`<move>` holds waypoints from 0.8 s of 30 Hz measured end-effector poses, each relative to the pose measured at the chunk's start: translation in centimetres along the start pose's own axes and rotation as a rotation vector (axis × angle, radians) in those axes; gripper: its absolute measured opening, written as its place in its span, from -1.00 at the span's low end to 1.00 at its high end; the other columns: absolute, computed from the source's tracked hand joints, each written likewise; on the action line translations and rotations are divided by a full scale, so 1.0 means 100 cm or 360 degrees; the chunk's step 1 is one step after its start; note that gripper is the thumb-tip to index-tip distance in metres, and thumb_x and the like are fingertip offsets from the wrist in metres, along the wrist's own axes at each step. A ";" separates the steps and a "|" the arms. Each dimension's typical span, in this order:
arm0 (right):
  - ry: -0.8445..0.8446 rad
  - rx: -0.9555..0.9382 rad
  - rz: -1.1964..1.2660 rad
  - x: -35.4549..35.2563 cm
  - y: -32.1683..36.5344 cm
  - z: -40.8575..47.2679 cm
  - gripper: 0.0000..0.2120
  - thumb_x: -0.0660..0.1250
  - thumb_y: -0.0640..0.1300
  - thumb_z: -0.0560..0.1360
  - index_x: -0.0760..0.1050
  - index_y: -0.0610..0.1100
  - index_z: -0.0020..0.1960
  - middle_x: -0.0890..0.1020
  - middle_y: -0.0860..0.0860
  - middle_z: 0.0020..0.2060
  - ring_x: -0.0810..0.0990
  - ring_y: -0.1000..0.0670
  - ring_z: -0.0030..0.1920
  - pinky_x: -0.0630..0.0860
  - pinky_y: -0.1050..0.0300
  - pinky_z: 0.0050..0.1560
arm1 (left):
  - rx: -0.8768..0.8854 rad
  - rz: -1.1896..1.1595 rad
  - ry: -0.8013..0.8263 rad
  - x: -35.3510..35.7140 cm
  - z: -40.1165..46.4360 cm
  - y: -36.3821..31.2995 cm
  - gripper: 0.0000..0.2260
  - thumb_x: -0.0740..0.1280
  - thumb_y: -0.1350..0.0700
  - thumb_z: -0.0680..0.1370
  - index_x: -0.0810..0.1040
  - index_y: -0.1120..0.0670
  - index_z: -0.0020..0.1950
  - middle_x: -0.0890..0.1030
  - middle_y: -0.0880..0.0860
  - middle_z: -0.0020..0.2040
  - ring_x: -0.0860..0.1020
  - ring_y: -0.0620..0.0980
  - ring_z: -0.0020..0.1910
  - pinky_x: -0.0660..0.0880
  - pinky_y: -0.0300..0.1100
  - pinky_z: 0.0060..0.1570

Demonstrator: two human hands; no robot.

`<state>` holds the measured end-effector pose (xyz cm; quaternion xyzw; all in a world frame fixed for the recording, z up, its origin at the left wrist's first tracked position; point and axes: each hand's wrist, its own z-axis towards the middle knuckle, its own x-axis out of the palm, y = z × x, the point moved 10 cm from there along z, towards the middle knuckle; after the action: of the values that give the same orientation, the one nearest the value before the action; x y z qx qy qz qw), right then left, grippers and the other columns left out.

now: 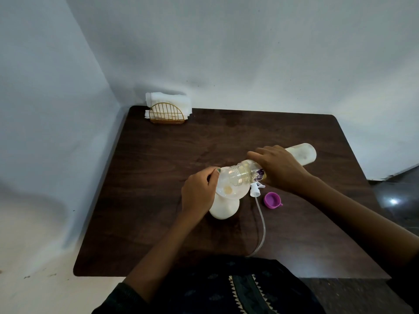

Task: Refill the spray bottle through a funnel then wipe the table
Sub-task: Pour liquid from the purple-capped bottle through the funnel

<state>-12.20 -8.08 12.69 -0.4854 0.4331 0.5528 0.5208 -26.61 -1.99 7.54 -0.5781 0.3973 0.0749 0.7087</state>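
Observation:
A white spray bottle (223,208) stands upright near the middle of the dark wooden table (158,177), with a clear funnel (229,188) seated in its neck. My left hand (199,193) pinches the funnel's left rim. My right hand (281,166) grips a clear refill bottle (301,154), tipped almost flat with its open mouth over the funnel. Pale yellow liquid shows in the bottle's neck and at the funnel's bottom. The white spray head (256,189) with its long dip tube lies on the table just right of the bottle.
A purple cap (272,200) lies upside down to the right of the spray head. A gold wire holder with white napkins (169,108) stands at the table's far left corner against the wall. Walls close the left and far sides.

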 end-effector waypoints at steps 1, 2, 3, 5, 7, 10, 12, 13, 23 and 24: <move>0.0000 -0.0003 -0.0002 0.000 0.000 0.000 -0.53 0.56 -0.26 0.13 0.50 -0.14 0.00 0.58 -0.04 -0.32 0.54 -0.09 -0.35 0.29 0.14 -0.32 | 0.0002 0.0001 0.0005 0.000 0.000 0.000 -0.74 0.17 0.03 0.61 0.60 0.05 0.16 0.67 -0.01 -0.01 0.58 -0.09 -0.09 0.43 -0.28 -0.20; -0.0001 -0.0006 -0.0003 0.000 0.000 0.000 -0.53 0.57 -0.26 0.13 0.50 -0.13 -0.01 0.58 -0.04 -0.32 0.54 -0.09 -0.36 0.30 0.14 -0.32 | 0.0000 0.0004 0.0012 0.001 0.000 0.000 -0.73 0.17 0.03 0.61 0.60 0.05 0.16 0.67 -0.01 -0.01 0.59 -0.09 -0.10 0.42 -0.29 -0.21; -0.0007 -0.0010 -0.0003 0.000 0.000 0.001 -0.52 0.57 -0.26 0.12 0.50 -0.13 -0.01 0.58 -0.05 -0.32 0.54 -0.09 -0.36 0.30 0.15 -0.32 | -0.0004 0.0004 0.0018 0.001 0.000 0.001 -0.73 0.17 0.03 0.61 0.60 0.05 0.17 0.67 0.00 -0.02 0.59 -0.09 -0.10 0.41 -0.30 -0.22; -0.0026 -0.0020 -0.0001 -0.001 0.000 0.001 -0.49 0.58 -0.26 0.10 0.46 -0.12 -0.01 0.57 -0.04 -0.34 0.53 -0.09 -0.38 0.28 0.15 -0.34 | -0.0019 -0.0005 0.0018 0.000 0.000 0.001 -0.74 0.17 0.03 0.60 0.60 0.04 0.15 0.68 -0.01 -0.04 0.59 -0.07 -0.11 0.39 -0.26 -0.22; -0.0045 -0.0030 -0.0005 -0.002 0.001 0.001 -0.45 0.58 -0.25 0.08 0.42 -0.10 -0.03 0.56 -0.04 -0.35 0.53 -0.09 -0.40 0.26 0.15 -0.36 | -0.0031 -0.0013 0.0008 -0.001 -0.001 0.001 -0.75 0.18 0.03 0.60 0.61 0.02 0.13 0.68 -0.02 -0.07 0.59 -0.06 -0.12 0.39 -0.22 -0.23; -0.0054 -0.0038 -0.0012 -0.002 0.001 0.001 -0.47 0.59 -0.24 0.08 0.45 -0.12 -0.03 0.57 -0.04 -0.34 0.53 -0.09 -0.39 0.26 0.15 -0.35 | -0.0022 -0.0007 0.0003 -0.001 -0.001 0.000 -0.75 0.18 0.04 0.60 0.62 0.03 0.12 0.68 -0.03 -0.08 0.57 -0.10 -0.16 0.39 -0.25 -0.24; -0.0058 -0.0036 -0.0015 -0.002 0.001 0.001 -0.49 0.59 -0.24 0.09 0.47 -0.13 -0.03 0.58 -0.03 -0.34 0.53 -0.09 -0.39 0.26 0.15 -0.35 | -0.0012 -0.0011 -0.0002 -0.002 -0.001 -0.001 -0.75 0.18 0.04 0.60 0.62 0.04 0.12 0.68 -0.02 -0.07 0.57 -0.10 -0.15 0.43 -0.23 -0.22; -0.0061 -0.0035 -0.0019 -0.002 0.001 0.001 -0.49 0.59 -0.24 0.09 0.48 -0.13 -0.03 0.58 -0.03 -0.34 0.53 -0.08 -0.39 0.27 0.16 -0.34 | -0.0008 -0.0016 -0.0004 -0.002 -0.001 -0.002 -0.75 0.18 0.04 0.60 0.62 0.04 0.12 0.68 -0.02 -0.07 0.58 -0.09 -0.14 0.46 -0.21 -0.21; -0.0051 -0.0029 0.0001 -0.003 0.001 0.000 -0.49 0.60 -0.23 0.09 0.50 -0.15 -0.02 0.58 -0.05 -0.34 0.54 -0.09 -0.38 0.30 0.16 -0.32 | -0.0006 -0.0009 0.0002 0.000 -0.001 0.000 -0.74 0.18 0.03 0.60 0.60 0.05 0.15 0.68 -0.01 -0.04 0.59 -0.08 -0.12 0.46 -0.23 -0.20; -0.0055 -0.0030 0.0004 -0.004 0.002 0.000 -0.49 0.60 -0.23 0.09 0.50 -0.15 -0.03 0.58 -0.04 -0.34 0.54 -0.09 -0.38 0.30 0.16 -0.33 | -0.0007 -0.0009 0.0001 -0.001 -0.001 0.000 -0.74 0.18 0.03 0.60 0.60 0.05 0.15 0.68 -0.01 -0.04 0.59 -0.08 -0.11 0.46 -0.23 -0.19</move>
<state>-12.37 -8.12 13.04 -0.4801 0.4196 0.5657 0.5229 -26.68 -2.02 7.57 -0.5808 0.3957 0.0736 0.7076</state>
